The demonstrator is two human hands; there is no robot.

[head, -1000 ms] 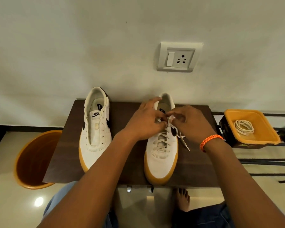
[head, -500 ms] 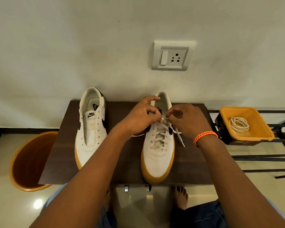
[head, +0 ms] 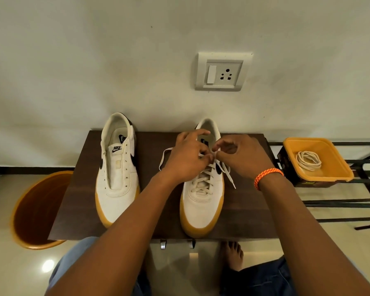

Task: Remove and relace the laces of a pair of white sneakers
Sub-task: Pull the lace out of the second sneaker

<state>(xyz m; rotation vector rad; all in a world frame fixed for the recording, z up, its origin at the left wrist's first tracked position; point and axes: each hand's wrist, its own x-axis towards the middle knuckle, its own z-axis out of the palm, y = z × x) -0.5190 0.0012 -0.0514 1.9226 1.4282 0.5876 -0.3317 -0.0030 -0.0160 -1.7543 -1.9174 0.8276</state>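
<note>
Two white sneakers with gum soles stand on a dark wooden table (head: 81, 189). The left sneaker (head: 118, 180) has bare eyelets and no lace. The right sneaker (head: 201, 201) carries a white lace (head: 203, 180) crossed up its front. My left hand (head: 186, 159) and my right hand (head: 241, 157) meet over its top eyelets, each pinching a part of the lace. One loose end loops out to the left past my left hand, another hangs down the shoe's right side. A second coiled lace (head: 308, 160) lies in an orange tray (head: 338, 167).
The tray sits on a black box on a black metal rack (head: 350, 201) to the right. An orange bucket (head: 36, 210) stands on the floor at the table's left. A wall socket (head: 221, 71) is above. My bare foot (head: 233, 255) is under the table's front edge.
Both hands stayed at the top of the right sneaker, working the lace. A loop of lace now sticks out to the left of my left hand.
</note>
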